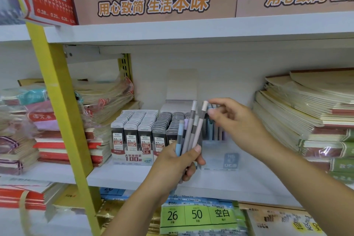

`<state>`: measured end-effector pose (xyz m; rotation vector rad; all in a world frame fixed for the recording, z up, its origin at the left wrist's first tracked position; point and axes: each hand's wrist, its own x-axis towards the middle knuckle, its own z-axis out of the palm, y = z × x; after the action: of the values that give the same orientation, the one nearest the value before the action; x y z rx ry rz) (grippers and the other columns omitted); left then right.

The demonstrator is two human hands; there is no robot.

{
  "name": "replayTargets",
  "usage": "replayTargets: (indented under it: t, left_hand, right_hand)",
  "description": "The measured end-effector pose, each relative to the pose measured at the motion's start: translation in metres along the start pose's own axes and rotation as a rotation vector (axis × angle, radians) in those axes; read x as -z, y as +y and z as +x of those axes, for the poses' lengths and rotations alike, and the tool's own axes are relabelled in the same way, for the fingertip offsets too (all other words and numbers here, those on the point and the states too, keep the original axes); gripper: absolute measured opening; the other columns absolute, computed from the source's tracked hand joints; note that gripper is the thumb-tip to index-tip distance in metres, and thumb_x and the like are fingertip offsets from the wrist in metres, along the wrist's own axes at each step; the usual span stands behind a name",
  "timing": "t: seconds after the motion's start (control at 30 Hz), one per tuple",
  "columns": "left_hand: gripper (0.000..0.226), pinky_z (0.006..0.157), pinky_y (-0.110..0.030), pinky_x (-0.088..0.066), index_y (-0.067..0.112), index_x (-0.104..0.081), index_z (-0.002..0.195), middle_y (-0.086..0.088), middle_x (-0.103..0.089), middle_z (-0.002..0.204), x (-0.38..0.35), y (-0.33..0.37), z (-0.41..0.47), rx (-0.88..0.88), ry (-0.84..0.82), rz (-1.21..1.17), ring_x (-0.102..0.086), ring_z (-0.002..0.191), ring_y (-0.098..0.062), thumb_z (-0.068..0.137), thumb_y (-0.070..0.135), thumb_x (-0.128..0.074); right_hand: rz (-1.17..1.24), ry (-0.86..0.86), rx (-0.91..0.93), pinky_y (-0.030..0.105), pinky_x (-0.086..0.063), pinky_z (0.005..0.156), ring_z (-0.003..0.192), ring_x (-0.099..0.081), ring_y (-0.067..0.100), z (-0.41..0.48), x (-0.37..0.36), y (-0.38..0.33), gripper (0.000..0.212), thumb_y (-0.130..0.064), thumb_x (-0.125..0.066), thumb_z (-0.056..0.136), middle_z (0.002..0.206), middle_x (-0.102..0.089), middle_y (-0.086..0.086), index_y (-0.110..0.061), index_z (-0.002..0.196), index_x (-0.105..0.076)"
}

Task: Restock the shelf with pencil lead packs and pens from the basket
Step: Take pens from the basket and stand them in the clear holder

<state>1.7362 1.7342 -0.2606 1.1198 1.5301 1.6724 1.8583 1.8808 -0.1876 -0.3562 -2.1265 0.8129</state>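
Observation:
My left hand point(178, 161) grips a bunch of several pastel pens point(188, 130), tips pointing up, in front of the white shelf point(134, 176). My right hand point(235, 120) reaches over them, its fingertips close together at the tops of pens standing in a clear display holder point(216, 134); whether they pinch one I cannot tell. Rows of dark pencil lead packs point(141, 126) fill a display tray left of the holder. The basket is out of view.
Stacks of notebooks point(310, 113) lie on the shelf at right, and more stacks point(44, 134) at left behind a yellow upright post point(63, 105). Brown cartons point(153, 0) sit on the shelf above. Paper packs point(199, 214) lie on the shelf below.

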Motion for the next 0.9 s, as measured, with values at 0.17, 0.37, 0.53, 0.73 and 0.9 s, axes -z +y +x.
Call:
replayTargets:
  t: [0.17, 0.37, 0.53, 0.73, 0.9]
  left_hand:
    - [0.031, 0.053, -0.032, -0.037, 0.025, -0.076, 0.081, -0.031, -0.066, 0.087, -0.006, -0.005, 0.001, -0.009, -0.015, -0.041, -0.049, 0.058, -0.02, 0.08, 0.056, -0.071]
    - [0.026, 0.052, -0.029, -0.036, 0.022, -0.067, 0.078, -0.012, -0.059, 0.076, 0.002, -0.01, 0.002, 0.023, 0.044, -0.077, -0.041, 0.049, -0.013, 0.092, 0.043, -0.064]
    - [0.02, 0.049, -0.025, -0.036, 0.012, -0.059, 0.094, 0.004, -0.057, 0.064, -0.004, -0.009, 0.002, 0.042, 0.064, -0.085, -0.039, 0.047, -0.011, 0.099, 0.031, -0.06]
    - [0.017, 0.049, -0.024, -0.037, 0.015, -0.06, 0.098, 0.007, -0.054, 0.061, -0.003, -0.006, 0.0, 0.056, 0.066, -0.097, -0.039, 0.049, -0.01, 0.098, 0.032, -0.061]
    - [0.018, 0.05, -0.024, -0.037, 0.016, -0.06, 0.096, 0.006, -0.053, 0.063, 0.0, -0.005, 0.0, 0.045, 0.071, -0.094, -0.04, 0.049, -0.01, 0.098, 0.033, -0.061]
  right_hand:
    - [0.377, -0.024, -0.108, 0.021, -0.053, 0.056, 0.067, -0.069, 0.014, -0.004, -0.005, -0.017, 0.026, -0.011, -0.065, 0.09, 0.078, -0.074, 0.002, -0.026, 0.111, -0.06]
    - [0.113, 0.264, 0.082, 0.022, -0.053, 0.062, 0.075, -0.068, 0.007, 0.009, 0.036, 0.004, 0.033, -0.013, -0.058, 0.094, 0.082, -0.069, -0.003, -0.045, 0.1, -0.051]
    - [-0.222, 0.035, 0.083, 0.036, -0.056, 0.077, 0.081, -0.065, 0.006, 0.002, 0.018, 0.027, 0.022, -0.019, -0.062, 0.093, 0.086, -0.068, -0.009, -0.035, 0.106, -0.054]
    - [-0.301, 0.01, 0.132, 0.044, -0.055, 0.073, 0.077, -0.067, 0.016, 0.003, 0.014, 0.034, 0.022, -0.02, -0.057, 0.095, 0.081, -0.069, -0.004, -0.037, 0.106, -0.049]
    - [-0.336, 0.009, 0.118, 0.036, -0.054, 0.069, 0.075, -0.065, 0.013, 0.005, 0.016, 0.035, 0.033, -0.018, -0.061, 0.093, 0.082, -0.066, -0.006, -0.033, 0.116, -0.043]
